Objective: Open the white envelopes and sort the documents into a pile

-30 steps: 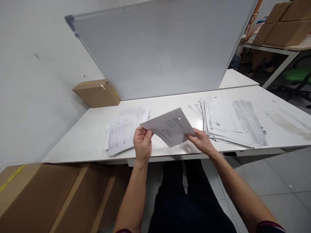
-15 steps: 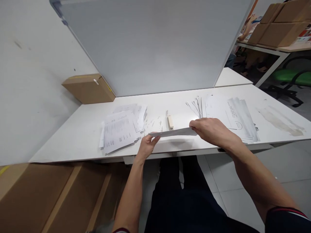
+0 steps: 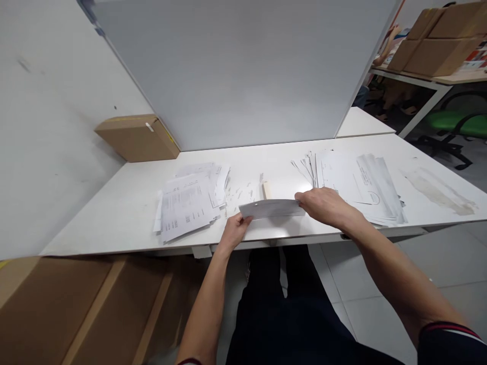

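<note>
Both my hands hold a sheet of paper [image 3: 272,208] stretched between them, tilted up near the front edge of the white table. My left hand [image 3: 235,230] pinches its lower left corner. At the right end, my right hand [image 3: 321,204] grips it with the fingers closed. Just behind the paper lies a small cream-coloured stapler-like block [image 3: 267,189], its near end hidden by the sheet. A loose pile of printed papers [image 3: 188,203] is to the left. More papers [image 3: 348,185] lie to the right, just beyond my right hand.
A large whiteboard [image 3: 243,71] stands across the back of the table [image 3: 114,213]. A cardboard box [image 3: 133,139] leans at the back left corner. Large cartons [image 3: 76,309] stand below on the left. At the far right are stacked boxes [image 3: 437,53] and a green chair [image 3: 458,121].
The paper has tipped so that more of its face shows, and it covers more of the cream block. My left hand has shifted slightly right and down.
</note>
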`<state>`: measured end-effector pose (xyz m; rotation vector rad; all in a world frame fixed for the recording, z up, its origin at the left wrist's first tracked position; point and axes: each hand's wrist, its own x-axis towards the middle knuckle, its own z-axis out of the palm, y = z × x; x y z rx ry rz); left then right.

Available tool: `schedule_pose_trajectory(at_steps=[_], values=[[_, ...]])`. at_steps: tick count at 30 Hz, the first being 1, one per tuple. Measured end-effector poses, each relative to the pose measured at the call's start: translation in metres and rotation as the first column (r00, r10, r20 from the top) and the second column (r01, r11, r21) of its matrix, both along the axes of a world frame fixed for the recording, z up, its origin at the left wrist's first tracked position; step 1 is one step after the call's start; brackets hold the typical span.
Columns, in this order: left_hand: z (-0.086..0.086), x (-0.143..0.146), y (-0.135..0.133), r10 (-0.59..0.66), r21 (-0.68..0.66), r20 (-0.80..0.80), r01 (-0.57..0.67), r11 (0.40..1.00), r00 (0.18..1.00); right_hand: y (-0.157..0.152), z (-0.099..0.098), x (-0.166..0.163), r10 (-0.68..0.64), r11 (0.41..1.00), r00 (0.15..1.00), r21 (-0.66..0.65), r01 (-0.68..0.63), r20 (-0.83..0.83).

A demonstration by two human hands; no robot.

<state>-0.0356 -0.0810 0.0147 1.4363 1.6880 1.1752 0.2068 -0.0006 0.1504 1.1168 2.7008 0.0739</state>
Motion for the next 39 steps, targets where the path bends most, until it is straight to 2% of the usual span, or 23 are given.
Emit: schedule_pose_trajectory(at_steps=[4, 8, 11, 13, 15, 17, 19, 20, 21, 23, 26, 31, 35, 39], values=[[0.009, 0.000, -0.003, 0.016, 0.056, -0.045, -0.014, 0.998, 0.999, -0.006, 0.010, 0.002, 0.023, 0.998, 0.994, 0.056, -0.017, -0.104], [0.035, 0.002, -0.010, -0.061, 0.099, -0.081, 0.069, 0.993, 0.995, -0.022, 0.021, 0.009, 0.088, 0.996, 0.966, 0.041, -0.081, -0.243], [0.048, 0.005, -0.015, -0.136, 0.110, 0.001, 0.135, 0.985, 0.991, -0.034, 0.010, 0.022, 0.009, 0.990, 0.907, -0.121, -0.066, -0.421], [0.049, 0.007, -0.015, -0.162, 0.093, 0.101, 0.153, 0.984, 0.982, -0.040, -0.010, 0.034, -0.157, 0.945, 0.832, -0.325, -0.030, -0.532], [0.043, 0.011, -0.011, -0.178, 0.039, 0.154, 0.174, 0.984, 0.972, -0.047, -0.039, 0.045, -0.377, 0.822, 0.736, -0.569, -0.015, -0.563], [0.032, 0.015, -0.004, -0.155, -0.016, 0.118, 0.158, 0.987, 0.981, -0.055, -0.070, 0.054, -0.589, 0.635, 0.622, -0.772, -0.039, -0.516], [0.020, 0.021, 0.005, -0.088, -0.044, 0.034, 0.089, 0.995, 0.996, -0.064, -0.097, 0.060, -0.759, 0.450, 0.495, -0.890, -0.071, -0.424], [0.015, 0.024, 0.010, -0.047, -0.040, -0.005, 0.047, 0.998, 0.999, -0.068, -0.108, 0.063, -0.818, 0.381, 0.436, -0.921, -0.079, -0.376], [0.010, 0.027, 0.015, -0.005, -0.027, -0.034, 0.004, 1.000, 0.999, -0.071, -0.116, 0.065, -0.861, 0.331, 0.383, -0.941, -0.076, -0.334], [0.002, 0.032, 0.024, 0.075, 0.019, -0.060, -0.074, 0.997, 0.995, -0.074, -0.124, 0.069, -0.911, 0.277, 0.302, -0.959, -0.051, -0.279], [-0.006, 0.036, 0.033, 0.139, 0.110, -0.111, -0.127, 0.986, 0.984, -0.071, -0.123, 0.071, -0.938, 0.250, 0.247, -0.968, -0.012, -0.245], [-0.009, 0.038, 0.036, 0.093, 0.219, -0.270, -0.033, 0.975, 0.958, -0.058, -0.115, 0.068, -0.934, 0.255, 0.255, -0.967, -0.009, -0.249], [-0.008, 0.038, 0.036, 0.053, 0.225, -0.347, 0.028, 0.974, 0.936, -0.050, -0.115, 0.064, -0.928, 0.262, 0.277, -0.965, 0.012, -0.249], [-0.010, 0.039, 0.037, 0.024, 0.192, -0.393, 0.057, 0.980, 0.919, -0.043, -0.115, 0.060, -0.936, 0.228, 0.270, -0.973, -0.026, -0.227]])
